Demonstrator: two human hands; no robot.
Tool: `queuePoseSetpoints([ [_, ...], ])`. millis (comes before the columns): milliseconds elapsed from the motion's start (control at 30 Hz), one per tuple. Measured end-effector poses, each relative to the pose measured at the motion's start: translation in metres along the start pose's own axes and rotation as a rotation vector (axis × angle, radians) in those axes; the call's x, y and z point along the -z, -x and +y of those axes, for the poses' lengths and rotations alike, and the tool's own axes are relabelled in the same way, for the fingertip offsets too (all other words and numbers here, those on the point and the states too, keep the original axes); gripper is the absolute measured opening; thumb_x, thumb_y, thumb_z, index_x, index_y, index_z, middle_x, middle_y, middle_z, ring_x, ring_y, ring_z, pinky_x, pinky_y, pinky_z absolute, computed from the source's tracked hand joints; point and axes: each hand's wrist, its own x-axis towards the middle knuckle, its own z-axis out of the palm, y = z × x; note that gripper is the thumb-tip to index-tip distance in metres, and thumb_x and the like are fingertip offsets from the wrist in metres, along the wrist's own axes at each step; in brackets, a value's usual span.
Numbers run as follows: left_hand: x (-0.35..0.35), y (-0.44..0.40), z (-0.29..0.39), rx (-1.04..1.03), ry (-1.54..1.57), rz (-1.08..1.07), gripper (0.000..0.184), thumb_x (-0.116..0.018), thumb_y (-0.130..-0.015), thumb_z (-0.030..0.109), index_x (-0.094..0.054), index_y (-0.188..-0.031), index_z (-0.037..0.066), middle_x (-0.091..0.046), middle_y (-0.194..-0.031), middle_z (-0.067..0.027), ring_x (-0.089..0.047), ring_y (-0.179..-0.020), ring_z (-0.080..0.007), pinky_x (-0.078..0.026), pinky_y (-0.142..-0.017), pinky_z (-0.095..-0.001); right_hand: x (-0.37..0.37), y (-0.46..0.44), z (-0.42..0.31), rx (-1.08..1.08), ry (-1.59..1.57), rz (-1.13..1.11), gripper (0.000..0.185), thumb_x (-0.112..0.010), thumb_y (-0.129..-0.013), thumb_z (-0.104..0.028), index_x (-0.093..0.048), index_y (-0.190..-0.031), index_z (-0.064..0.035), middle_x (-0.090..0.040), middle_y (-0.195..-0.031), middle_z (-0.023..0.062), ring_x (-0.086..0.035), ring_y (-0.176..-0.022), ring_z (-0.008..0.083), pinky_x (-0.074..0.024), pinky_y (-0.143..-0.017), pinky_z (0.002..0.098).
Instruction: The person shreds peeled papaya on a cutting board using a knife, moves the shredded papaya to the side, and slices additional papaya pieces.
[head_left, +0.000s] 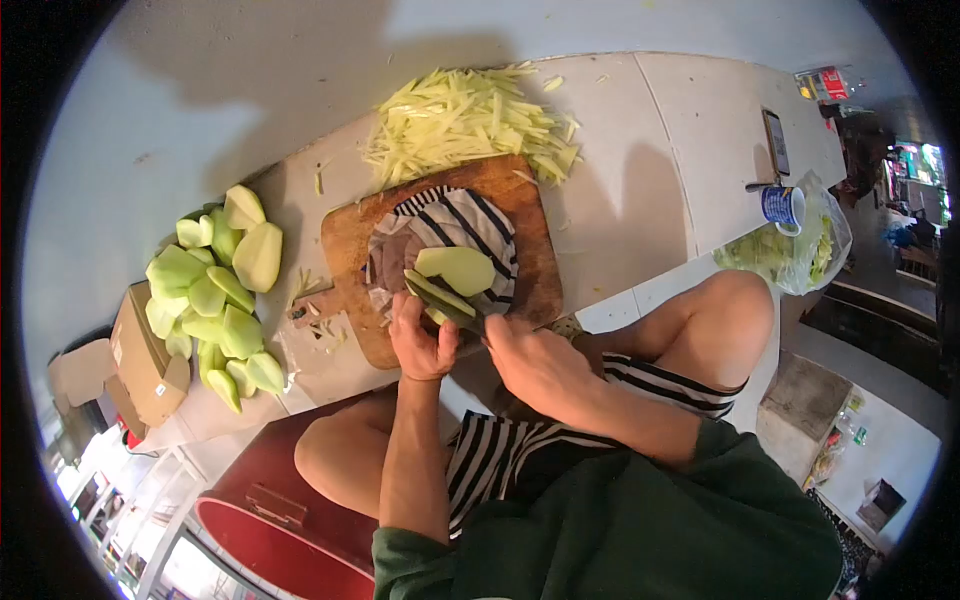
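Observation:
My left hand [422,340] is closed around a pale green fruit piece [443,293], which looks like peeled green mango. In my right hand [540,368] is a knife [455,313]; its dark blade lies against that piece and its handle is mostly hidden by my fingers. Just beyond, another cut mango half [458,270] rests on a bunched striped cloth [480,222]. The cloth lies on a wooden cutting board [543,270]. Past the board's far edge is a heap of thin mango strips [465,120].
At left, several peeled mango pieces [215,290] are piled near a cardboard box [150,350]. A phone [775,142], a blue-and-white cup [782,207] and a plastic bag [825,245] are at right. Below the tiled surface [610,140] stands a red bin [290,540].

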Motion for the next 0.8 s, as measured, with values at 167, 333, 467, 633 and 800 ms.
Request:
queuePoseSetpoints([
  [167,0.003,-0.007,0.012,-0.038,-0.076,-0.016,0.049,-0.066,-0.094,0.038,-0.048,-0.121,0.002,-0.052,-0.087,-0.0153,-0.050,-0.068,-0.0298,-0.040,-0.057,-0.0417,-0.004,-0.006,0.001,-0.065,0.005,-0.079,0.020,-0.056,-0.092,-0.008,-0.045,-0.105,0.0025,-0.067,-0.076,0.0236,-0.071,-0.066,0.0399,-0.0588,-0.054,0.0465],
  [333,0.000,-0.003,0.006,0.005,0.021,-0.003,0.049,-0.063,-0.096,0.040,-0.049,-0.123,0.001,-0.055,-0.093,-0.0175,-0.052,-0.073,-0.0341,-0.044,-0.064,-0.0435,0.033,0.008,-0.021,-0.079,-0.018,-0.101,0.021,-0.061,-0.098,-0.016,-0.046,-0.099,-0.0008,-0.065,-0.077,0.0207,-0.067,-0.061,0.0400,-0.0538,-0.050,0.0465],
  [467,-0.003,-0.006,0.008,-0.072,-0.019,0.048,0.053,-0.060,-0.097,0.044,-0.050,-0.124,0.000,-0.057,-0.097,-0.0194,-0.055,-0.080,-0.0379,-0.046,-0.072,-0.0454,0.054,0.016,-0.032,-0.029,-0.031,-0.079,0.021,-0.057,-0.095,-0.011,-0.045,-0.106,0.0018,-0.066,-0.077,0.0214,-0.070,-0.061,0.0382,-0.0573,-0.048,0.0451],
  [633,-0.003,-0.001,0.003,-0.038,0.014,0.039,0.058,-0.059,-0.097,0.047,-0.052,-0.127,-0.002,-0.060,-0.099,-0.0210,-0.058,-0.087,-0.0405,-0.047,-0.079,-0.0465,0.049,0.018,-0.032,-0.019,0.021,-0.109,0.023,-0.058,-0.097,-0.014,-0.044,-0.106,0.0017,-0.064,-0.075,0.0185,-0.070,-0.061,0.0385,-0.0571,-0.047,0.0451],
  [800,0.003,0.007,0.000,0.079,-0.030,-0.028,0.078,-0.061,-0.096,0.047,-0.039,-0.142,-0.012,-0.063,-0.124,-0.0231,-0.064,-0.114,-0.0317,-0.049,-0.100,-0.0409,0.044,0.011,-0.031,-0.060,-0.001,-0.103,0.023,-0.064,-0.096,-0.013,-0.047,-0.103,0.0003,-0.062,-0.075,0.0195,-0.066,-0.061,0.0385,-0.0543,-0.051,0.0448],
])
